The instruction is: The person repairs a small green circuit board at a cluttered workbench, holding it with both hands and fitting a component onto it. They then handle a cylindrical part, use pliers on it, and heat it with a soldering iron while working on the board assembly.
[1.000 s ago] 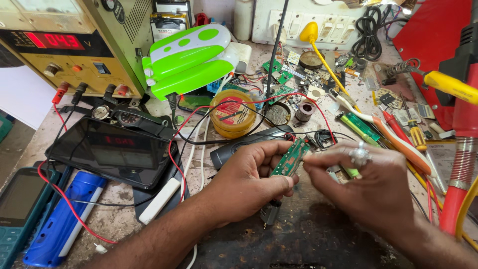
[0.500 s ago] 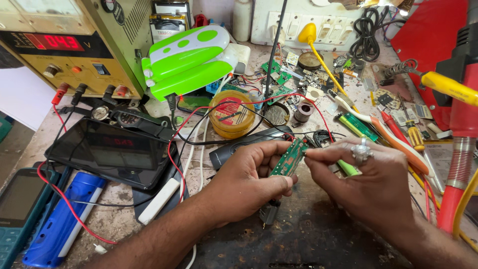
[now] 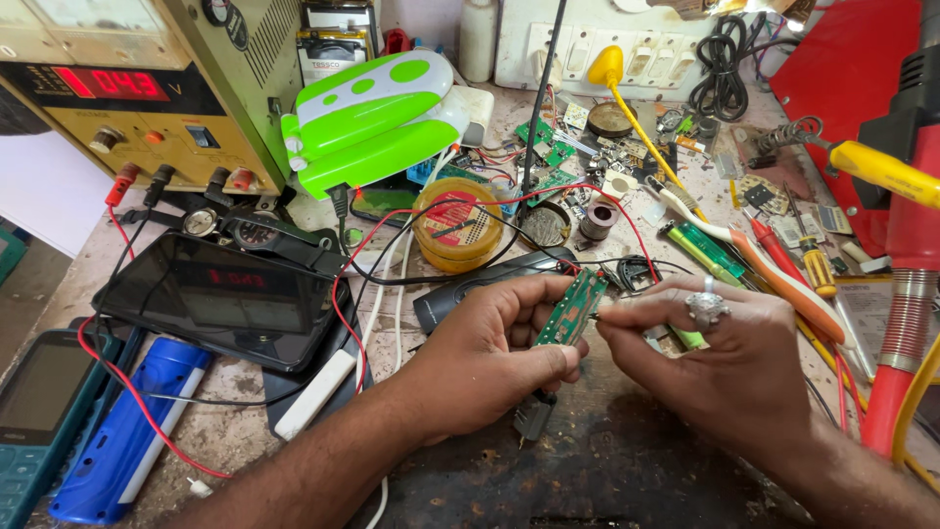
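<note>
Above the dark, scorched patch of the workbench (image 3: 607,470), the left hand (image 3: 490,358) pinches a narrow green circuit board (image 3: 573,306) by its edge — thumb beneath, fingers curled over the top. Just beside it, the right hand (image 3: 710,358), wearing a chunky silver ring (image 3: 707,310), closes its fingertips on the board's upper end. Behind lie a glossy black tablet (image 3: 220,299), a round yellow tin (image 3: 458,223) and tangled red wires (image 3: 343,304).
</note>
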`<state>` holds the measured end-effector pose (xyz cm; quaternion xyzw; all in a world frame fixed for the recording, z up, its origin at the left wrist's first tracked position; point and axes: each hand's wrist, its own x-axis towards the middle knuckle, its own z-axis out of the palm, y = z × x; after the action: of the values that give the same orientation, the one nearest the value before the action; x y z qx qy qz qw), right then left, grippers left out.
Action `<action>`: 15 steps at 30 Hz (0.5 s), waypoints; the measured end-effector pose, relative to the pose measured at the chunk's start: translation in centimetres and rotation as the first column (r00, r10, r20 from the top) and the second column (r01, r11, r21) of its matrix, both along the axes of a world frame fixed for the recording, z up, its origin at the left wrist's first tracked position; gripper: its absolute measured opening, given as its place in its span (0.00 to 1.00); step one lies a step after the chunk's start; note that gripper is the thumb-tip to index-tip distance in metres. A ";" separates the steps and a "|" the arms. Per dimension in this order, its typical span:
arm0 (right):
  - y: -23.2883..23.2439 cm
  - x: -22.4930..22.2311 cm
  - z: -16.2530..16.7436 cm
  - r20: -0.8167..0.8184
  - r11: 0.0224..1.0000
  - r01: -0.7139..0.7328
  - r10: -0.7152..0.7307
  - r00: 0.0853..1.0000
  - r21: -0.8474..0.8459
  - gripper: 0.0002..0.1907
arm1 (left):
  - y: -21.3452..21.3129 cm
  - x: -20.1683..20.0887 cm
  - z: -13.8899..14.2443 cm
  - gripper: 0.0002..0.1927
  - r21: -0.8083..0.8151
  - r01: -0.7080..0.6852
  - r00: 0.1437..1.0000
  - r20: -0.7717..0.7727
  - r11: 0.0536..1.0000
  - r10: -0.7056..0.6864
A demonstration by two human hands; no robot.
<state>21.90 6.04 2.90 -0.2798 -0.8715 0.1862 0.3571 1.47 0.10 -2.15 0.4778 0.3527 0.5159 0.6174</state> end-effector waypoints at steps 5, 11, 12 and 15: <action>0.0 0.1 -0.2 0.031 0.999 -0.023 0.022 0.999 0.043 0.07 | 0.0 -0.1 0.1 0.29 0.018 -0.002 1.000 -0.020 1.000 0.002; 0.1 0.2 -0.2 0.041 1.000 -0.008 0.007 0.999 0.030 0.07 | 0.0 0.0 0.0 0.28 0.004 -0.007 1.000 -0.021 1.000 0.007; 0.1 0.1 -0.2 0.046 0.999 -0.008 0.006 0.999 0.036 0.07 | 0.0 0.0 0.0 0.28 0.005 -0.009 1.000 -0.024 1.000 0.009; 0.0 0.0 -0.1 0.010 0.997 -0.044 0.043 0.999 0.069 0.06 | 0.0 -0.1 -0.1 0.28 0.030 0.025 1.000 0.011 0.999 -0.025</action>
<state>21.85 6.08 2.82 -0.2490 -0.8848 0.1626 0.3588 1.41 0.15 -2.23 0.4884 0.3355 0.5161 0.6185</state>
